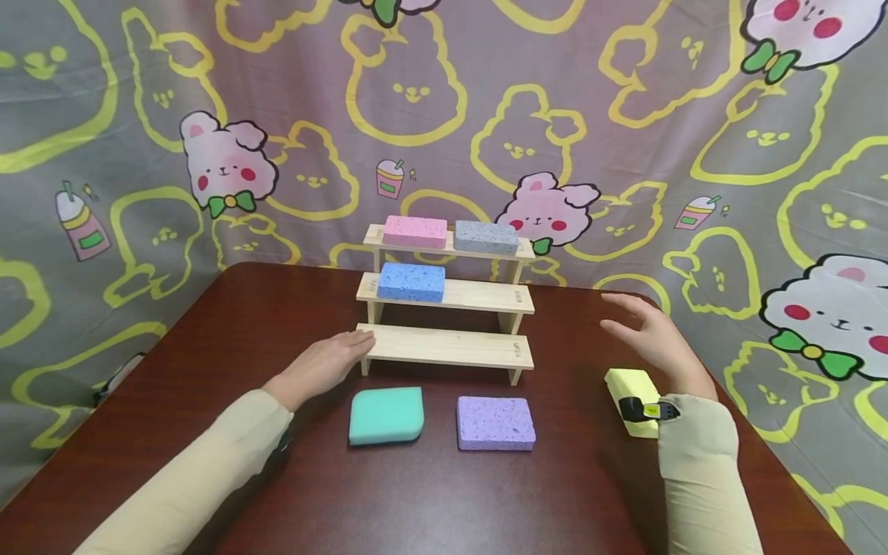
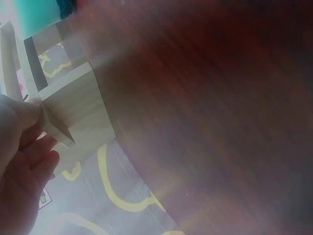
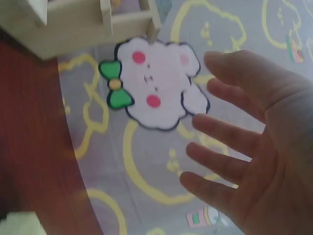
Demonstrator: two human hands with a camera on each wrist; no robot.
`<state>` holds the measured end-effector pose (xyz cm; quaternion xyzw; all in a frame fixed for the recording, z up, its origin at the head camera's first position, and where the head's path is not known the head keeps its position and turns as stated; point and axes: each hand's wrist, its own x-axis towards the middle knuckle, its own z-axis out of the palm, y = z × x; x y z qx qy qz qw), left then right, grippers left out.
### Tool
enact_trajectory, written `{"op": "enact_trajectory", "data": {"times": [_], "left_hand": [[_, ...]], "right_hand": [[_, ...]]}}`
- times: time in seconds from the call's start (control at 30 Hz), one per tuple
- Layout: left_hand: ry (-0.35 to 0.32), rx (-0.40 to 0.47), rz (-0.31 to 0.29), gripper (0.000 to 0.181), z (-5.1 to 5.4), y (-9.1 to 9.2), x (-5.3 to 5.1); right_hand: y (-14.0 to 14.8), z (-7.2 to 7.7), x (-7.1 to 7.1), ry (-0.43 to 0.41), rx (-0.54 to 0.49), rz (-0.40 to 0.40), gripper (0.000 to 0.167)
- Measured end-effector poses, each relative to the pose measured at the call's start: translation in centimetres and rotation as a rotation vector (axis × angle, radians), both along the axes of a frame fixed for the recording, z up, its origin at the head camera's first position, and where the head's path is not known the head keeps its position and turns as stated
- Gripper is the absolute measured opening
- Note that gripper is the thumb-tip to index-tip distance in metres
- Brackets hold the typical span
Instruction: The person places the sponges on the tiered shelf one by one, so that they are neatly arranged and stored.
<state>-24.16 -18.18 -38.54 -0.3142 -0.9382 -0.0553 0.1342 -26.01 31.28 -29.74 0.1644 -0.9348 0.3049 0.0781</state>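
Observation:
My left hand (image 1: 322,366) grips the left end of the lowest step of a three-tier wooden display stand (image 1: 444,347). In the left wrist view its thumb and fingers lie around the end of the pale board (image 2: 78,107). The right hand (image 1: 655,339) hovers over the table's right side with its fingers spread and nothing in them, as the right wrist view also shows. Below that wrist lies a yellow sponge (image 1: 631,381), partly covered by the wrist strap. A teal sponge (image 1: 385,416) and a purple sponge (image 1: 496,424) lie on the table before the stand.
A pink sponge (image 1: 415,232) and a grey sponge (image 1: 486,237) sit on the top step. On the middle step, toward its left end, rests a blue sponge (image 1: 412,282). The dark wooden table (image 1: 444,501) backs onto a patterned curtain (image 1: 430,169).

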Motion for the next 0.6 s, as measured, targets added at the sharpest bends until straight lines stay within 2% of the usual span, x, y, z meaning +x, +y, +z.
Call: {"op": "enact_trajectory", "data": {"times": [0.13, 0.33, 0.6], "left_hand": [[0.007, 0.005, -0.009, 0.037, 0.0, 0.0, 0.0], [0.004, 0.013, -0.012, 0.037, 0.0, 0.0, 0.0], [0.001, 0.01, -0.005, 0.037, 0.1, -0.1, 0.0]], "right_hand": [[1.4, -0.4, 0.7, -0.034, 0.05, -0.035, 0.059], [3.4, -1.9, 1.3, -0.11, 0.076, -0.084, 0.06], [5.0, -4.3, 1.7, -0.222, 0.164, -0.083, 0.053]]}}
